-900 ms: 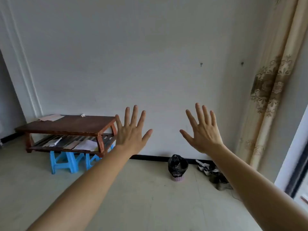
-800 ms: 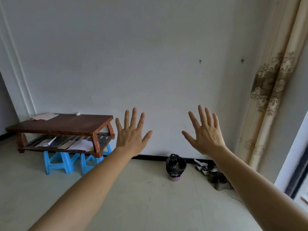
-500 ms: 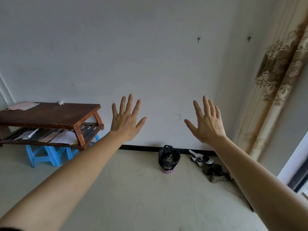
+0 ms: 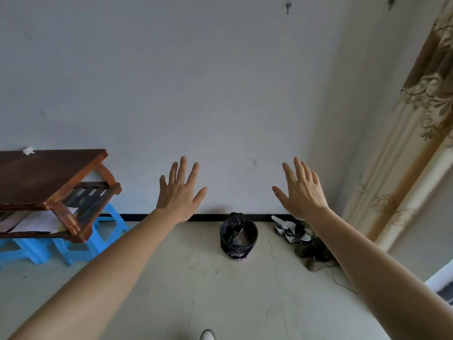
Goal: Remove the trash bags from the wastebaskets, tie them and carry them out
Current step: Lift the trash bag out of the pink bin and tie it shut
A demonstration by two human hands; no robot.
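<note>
While both arms are stretched forward, the left hand and the right hand are lifted in the air with their backs to the camera; on each hand the five fingers are straight and spread, and neither hand holds or touches anything.

One wastebasket stands on the floor close to the black baseboard, lower in the view and between the two hands; one black trash bag lines it, folded over the rim, so only the pinkish bottom of the basket shows; both hands are well apart from it.

Just to the right of the basket lie shoes; one white-and-black pair is clear, and behind the right forearm there is probably one darker pair, though the shapes are hard to separate.

At the left stands one brown wooden table with a slatted lower shelf; one small white scrap lies on its top, and two blue stools stand under it; at the right edge hangs one beige curtain with a flower pattern; two small dark marks sit high on the white wall.
</note>
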